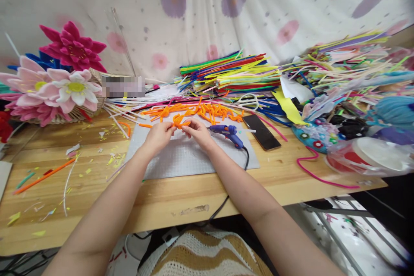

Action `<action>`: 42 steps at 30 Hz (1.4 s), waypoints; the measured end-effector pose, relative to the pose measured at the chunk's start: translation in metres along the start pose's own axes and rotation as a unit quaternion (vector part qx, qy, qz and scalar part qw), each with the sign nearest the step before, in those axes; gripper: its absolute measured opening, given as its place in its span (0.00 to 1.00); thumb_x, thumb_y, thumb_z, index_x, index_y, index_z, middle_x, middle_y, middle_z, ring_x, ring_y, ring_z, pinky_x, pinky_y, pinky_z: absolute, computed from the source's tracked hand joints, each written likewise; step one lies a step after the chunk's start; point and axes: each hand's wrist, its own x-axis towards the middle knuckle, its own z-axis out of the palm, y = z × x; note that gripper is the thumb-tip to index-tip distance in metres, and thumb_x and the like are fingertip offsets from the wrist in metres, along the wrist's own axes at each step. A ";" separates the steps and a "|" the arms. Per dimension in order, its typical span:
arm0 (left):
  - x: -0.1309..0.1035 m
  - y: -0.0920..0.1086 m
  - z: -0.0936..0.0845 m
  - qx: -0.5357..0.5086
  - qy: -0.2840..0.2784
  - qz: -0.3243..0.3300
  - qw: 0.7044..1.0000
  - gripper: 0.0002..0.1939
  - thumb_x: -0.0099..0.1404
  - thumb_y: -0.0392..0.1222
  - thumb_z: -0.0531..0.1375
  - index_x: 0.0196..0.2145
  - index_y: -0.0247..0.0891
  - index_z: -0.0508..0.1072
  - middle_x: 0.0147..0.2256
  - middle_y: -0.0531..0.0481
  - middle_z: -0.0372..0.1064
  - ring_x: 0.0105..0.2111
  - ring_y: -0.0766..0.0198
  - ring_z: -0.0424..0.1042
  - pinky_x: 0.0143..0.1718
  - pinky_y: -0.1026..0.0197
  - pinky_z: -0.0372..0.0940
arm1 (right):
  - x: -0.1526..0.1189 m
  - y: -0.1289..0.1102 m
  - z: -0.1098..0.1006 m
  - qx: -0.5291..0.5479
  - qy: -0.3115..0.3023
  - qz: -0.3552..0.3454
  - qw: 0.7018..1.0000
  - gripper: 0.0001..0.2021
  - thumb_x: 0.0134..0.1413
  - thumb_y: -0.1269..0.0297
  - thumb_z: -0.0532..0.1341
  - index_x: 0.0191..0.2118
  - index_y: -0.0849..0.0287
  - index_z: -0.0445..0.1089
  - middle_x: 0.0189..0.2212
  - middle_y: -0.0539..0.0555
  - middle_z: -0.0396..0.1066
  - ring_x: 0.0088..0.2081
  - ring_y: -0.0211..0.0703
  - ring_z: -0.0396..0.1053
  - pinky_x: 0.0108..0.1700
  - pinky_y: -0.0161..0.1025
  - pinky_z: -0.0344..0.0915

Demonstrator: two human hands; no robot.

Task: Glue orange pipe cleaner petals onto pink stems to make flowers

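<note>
An orange fuzzy stem piece [177, 120], bent into loops, is held between both hands above the grey cutting mat [181, 159]. My left hand [161, 134] pinches its left end, and my right hand [197, 132] pinches its right side. Just behind the fingers lies a heap of twisted orange pieces [211, 111]. A blue glue gun [228, 131] rests on the mat, right of my right hand, its black cable running to the front edge. The fingertips partly hide the held piece.
A black phone [261, 132] lies right of the mat. Bundles of coloured stems [229, 73] and white-handled scissors [248, 101] are behind. Fuzzy flowers [73, 47] stand at the left, with scraps on the wooden table [97, 189]. A plastic-wrapped tub [365, 157] sits at the right.
</note>
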 end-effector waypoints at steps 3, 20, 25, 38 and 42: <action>0.003 -0.005 0.003 -0.125 -0.044 -0.036 0.991 0.12 0.58 0.43 0.51 0.20 0.36 0.64 0.19 0.53 0.61 0.18 0.69 0.59 0.19 0.66 0.53 | 0.000 0.000 0.000 0.008 -0.003 0.002 1.000 0.13 0.41 0.55 0.61 0.30 0.58 0.62 0.22 0.45 0.62 0.20 0.29 0.57 0.22 0.30 0.54; -0.001 0.002 -0.003 -0.625 -0.079 -0.217 0.746 0.06 0.60 0.34 0.53 0.29 0.29 0.67 0.18 0.58 0.50 0.14 0.80 0.48 0.10 0.77 0.43 | -0.005 0.001 0.006 -0.042 0.189 -0.057 0.980 0.13 0.49 0.52 0.55 0.34 0.56 0.59 0.22 0.46 0.58 0.23 0.31 0.58 0.24 0.31 0.55; 0.000 0.001 0.001 -0.674 -0.064 -0.217 0.703 0.05 0.61 0.34 0.52 0.28 0.31 0.65 0.18 0.58 0.49 0.14 0.79 0.48 0.10 0.78 0.42 | -0.006 0.009 0.007 -0.078 0.153 -0.033 0.985 0.13 0.49 0.51 0.54 0.32 0.57 0.59 0.21 0.46 0.58 0.22 0.32 0.57 0.25 0.32 0.55; -0.005 0.008 -0.002 -0.577 -0.109 -0.173 0.791 0.10 0.61 0.41 0.51 0.30 0.31 0.67 0.18 0.58 0.47 0.14 0.77 0.45 0.11 0.74 0.40 | -0.009 0.000 0.005 -0.216 0.189 -0.110 0.952 0.07 0.51 0.60 0.53 0.32 0.57 0.63 0.28 0.52 0.64 0.33 0.39 0.61 0.39 0.38 0.59; -0.009 0.014 0.003 -0.484 -0.093 -0.161 0.855 0.11 0.59 0.45 0.53 0.27 0.34 0.65 0.18 0.58 0.48 0.14 0.76 0.45 0.13 0.73 0.41 | -0.007 -0.016 0.003 -0.299 0.144 -0.177 0.927 0.09 0.46 0.64 0.58 0.36 0.56 0.65 0.39 0.55 0.65 0.45 0.46 0.58 0.50 0.45 0.53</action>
